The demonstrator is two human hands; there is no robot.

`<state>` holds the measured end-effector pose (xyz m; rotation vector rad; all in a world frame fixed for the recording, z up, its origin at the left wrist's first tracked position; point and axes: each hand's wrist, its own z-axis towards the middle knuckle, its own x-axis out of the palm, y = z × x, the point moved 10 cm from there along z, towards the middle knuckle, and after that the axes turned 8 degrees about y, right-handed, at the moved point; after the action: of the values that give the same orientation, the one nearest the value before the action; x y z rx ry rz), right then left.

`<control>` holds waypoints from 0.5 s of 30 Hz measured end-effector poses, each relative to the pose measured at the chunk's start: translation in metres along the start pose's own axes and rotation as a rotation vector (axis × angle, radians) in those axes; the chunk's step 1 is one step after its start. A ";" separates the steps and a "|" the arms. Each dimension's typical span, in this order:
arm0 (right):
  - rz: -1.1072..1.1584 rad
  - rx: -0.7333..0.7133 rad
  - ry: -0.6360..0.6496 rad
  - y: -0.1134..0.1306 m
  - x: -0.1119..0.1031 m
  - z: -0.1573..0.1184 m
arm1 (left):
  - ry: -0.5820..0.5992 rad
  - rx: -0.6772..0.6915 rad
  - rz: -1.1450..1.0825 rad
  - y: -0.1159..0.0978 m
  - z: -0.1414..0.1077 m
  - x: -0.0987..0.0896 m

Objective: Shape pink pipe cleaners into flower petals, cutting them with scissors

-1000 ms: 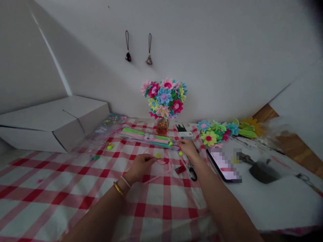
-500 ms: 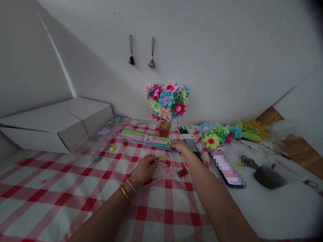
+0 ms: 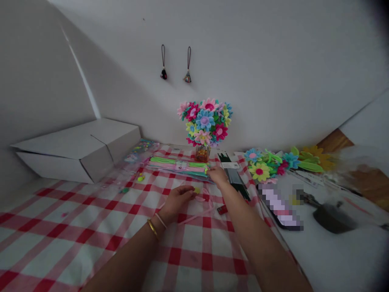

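Low over the checked cloth, my left hand (image 3: pixel 178 200) has its fingertips closed at the edge of a small round yellow piece (image 3: pixel 197 190); its exact kind is too small to tell. Pink pipe-cleaner loops (image 3: pixel 208 202) lie on the cloth just right of it. Farther back, my right hand (image 3: pixel 218 175) reaches to the right end of a bundle of pipe cleaners (image 3: pixel 179 165) in green, pink and teal. Its fingers are bent in against yellow-green ends there, partly hidden. A small red item (image 3: pixel 222 209) lies beside my right forearm.
Behind the bundle stands a glass vase (image 3: pixel 202 154) of fuzzy flowers (image 3: pixel 205 120). A white box (image 3: pixel 75 150) sits at left, near clear bags of beads (image 3: pixel 144 148). At right are dark green stems (image 3: pixel 243 190), loose flowers (image 3: pixel 259 172), a phone (image 3: pixel 281 207) and a dark pan-shaped object (image 3: pixel 334 218).
The view has shifted slightly, moving everything a little to the right. My left fingers look straighter beside the yellow piece. My right hand stays at the bundle's end.
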<state>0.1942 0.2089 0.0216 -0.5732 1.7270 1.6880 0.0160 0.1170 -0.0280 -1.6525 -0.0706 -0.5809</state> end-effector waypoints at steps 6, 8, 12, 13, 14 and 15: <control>0.262 -0.164 -0.068 0.033 -0.013 -0.050 | 0.059 0.021 -0.371 -0.011 0.001 0.000; 0.593 -0.260 -0.025 0.036 -0.010 -0.077 | 0.100 0.073 -0.470 -0.023 0.002 0.001; 0.921 -0.319 0.197 0.032 0.012 -0.118 | 0.097 0.186 -0.574 -0.041 0.000 -0.002; 0.971 -0.308 0.276 0.031 0.019 -0.123 | 0.089 0.193 -0.574 -0.043 -0.001 -0.002; 1.020 -0.303 0.348 0.031 0.024 -0.126 | 0.083 0.196 -0.566 -0.045 -0.002 -0.001; 1.069 -0.304 0.416 0.033 0.028 -0.128 | 0.081 0.196 -0.557 -0.046 -0.003 -0.001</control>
<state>0.1333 0.0887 0.0204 -0.0813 2.2976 2.7403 -0.0026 0.1221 0.0135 -1.4116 -0.5245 -1.0259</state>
